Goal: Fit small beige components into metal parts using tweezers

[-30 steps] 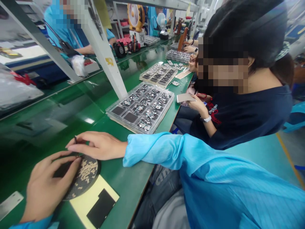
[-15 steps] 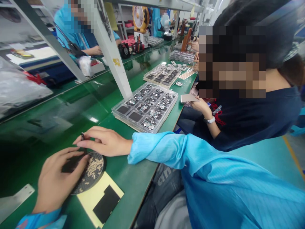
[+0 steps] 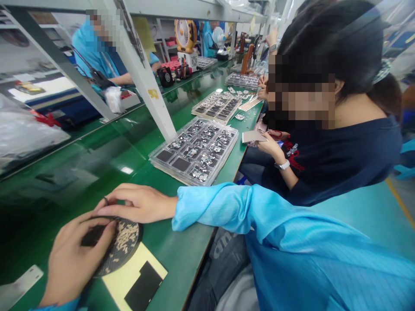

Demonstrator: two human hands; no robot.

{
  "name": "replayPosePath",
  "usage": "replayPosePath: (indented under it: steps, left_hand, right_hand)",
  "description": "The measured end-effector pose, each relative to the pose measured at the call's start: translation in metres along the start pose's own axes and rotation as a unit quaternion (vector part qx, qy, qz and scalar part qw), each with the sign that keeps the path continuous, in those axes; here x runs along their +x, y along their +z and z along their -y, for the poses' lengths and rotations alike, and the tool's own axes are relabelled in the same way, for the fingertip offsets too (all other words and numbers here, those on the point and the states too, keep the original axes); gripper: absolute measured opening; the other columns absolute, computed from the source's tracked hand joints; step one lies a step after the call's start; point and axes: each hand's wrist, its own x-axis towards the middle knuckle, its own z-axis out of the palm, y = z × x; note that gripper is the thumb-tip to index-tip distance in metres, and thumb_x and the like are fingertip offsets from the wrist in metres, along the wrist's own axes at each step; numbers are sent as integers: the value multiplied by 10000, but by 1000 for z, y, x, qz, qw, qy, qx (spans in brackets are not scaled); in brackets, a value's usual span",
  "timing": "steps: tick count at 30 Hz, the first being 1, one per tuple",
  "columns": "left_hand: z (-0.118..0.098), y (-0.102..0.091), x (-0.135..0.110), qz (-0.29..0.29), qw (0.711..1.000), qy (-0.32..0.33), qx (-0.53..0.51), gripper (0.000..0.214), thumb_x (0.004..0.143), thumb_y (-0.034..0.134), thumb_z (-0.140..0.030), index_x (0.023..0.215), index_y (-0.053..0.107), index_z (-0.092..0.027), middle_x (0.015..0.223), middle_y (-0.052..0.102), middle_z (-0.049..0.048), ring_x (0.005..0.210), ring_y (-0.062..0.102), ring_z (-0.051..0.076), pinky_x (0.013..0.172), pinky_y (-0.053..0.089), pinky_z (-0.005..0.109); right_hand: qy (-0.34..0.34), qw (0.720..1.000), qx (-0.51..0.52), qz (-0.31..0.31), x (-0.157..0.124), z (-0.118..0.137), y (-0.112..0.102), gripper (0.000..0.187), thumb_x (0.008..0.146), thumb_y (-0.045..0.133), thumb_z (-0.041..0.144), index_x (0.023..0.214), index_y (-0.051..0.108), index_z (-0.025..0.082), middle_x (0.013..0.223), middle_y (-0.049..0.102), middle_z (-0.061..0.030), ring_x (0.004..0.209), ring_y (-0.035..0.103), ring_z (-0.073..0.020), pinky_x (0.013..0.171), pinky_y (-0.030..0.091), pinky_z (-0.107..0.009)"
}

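Observation:
My right hand (image 3: 138, 202) lies on the green bench with its thumb and forefinger pinched on a small dark tool, likely tweezers (image 3: 106, 201), whose tip shows at the fingertips. My left hand (image 3: 73, 259) rests on a round dark mesh disc (image 3: 125, 242) that carries several small pale parts, and its fingers hold a flat black piece (image 3: 91, 236) against the disc. The disc sits partly on a cream sheet (image 3: 128, 276) with a black square (image 3: 143, 286) on it.
A clear tray of small metal parts (image 3: 196, 149) stands just beyond my right arm, with two more trays (image 3: 216, 106) farther along. A person in a dark shirt (image 3: 337, 151) sits close at my right holding a grey card (image 3: 253, 136). A white slanted post (image 3: 152, 93) rises from the bench. A metal plate (image 3: 17, 283) lies at far left.
The view has shifted slightly. My right hand's pinch has dropped closer to the disc's edge; my left hand stays on the disc.

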Motion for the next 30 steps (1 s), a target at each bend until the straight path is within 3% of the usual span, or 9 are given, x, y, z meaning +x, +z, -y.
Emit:
replayPosePath:
  steps: [4,15,23,30]
  left_hand:
    - [0,1,-1,-10,1000,5,-9,334,903,609,-567,922,701,-246,1165,727,89,1111,670,326,1028,496,475]
    - [-5,4,-3,-33,999,10,-26,368,937,609,-590,980,727,-244,1161,730,107,1123,668,365,1014,516,540]
    - [0,6,-6,-52,998,29,-26,319,950,634,-525,994,733,-226,1162,728,110,1080,678,340,988,530,511]
    - [-8,3,-5,-84,996,27,-31,255,950,665,-459,991,743,-219,1154,719,106,1062,686,313,1001,529,487]
  right_hand:
    - [0,1000,21,6,0,-2,2,188,1055,575,328,1112,675,178,1209,697,-60,1127,620,-121,927,544,-210]
    - [9,998,44,-32,-3,-4,8,243,1006,661,384,1075,679,152,1092,656,-27,720,530,-69,741,502,-232]
    - [25,999,40,-24,-4,0,6,253,1007,662,407,1067,680,162,1115,663,-21,697,503,-59,734,487,-231]
    - [9,999,37,-36,-4,-2,8,264,1002,671,409,1061,707,154,1042,644,-6,681,484,-57,725,483,-229]
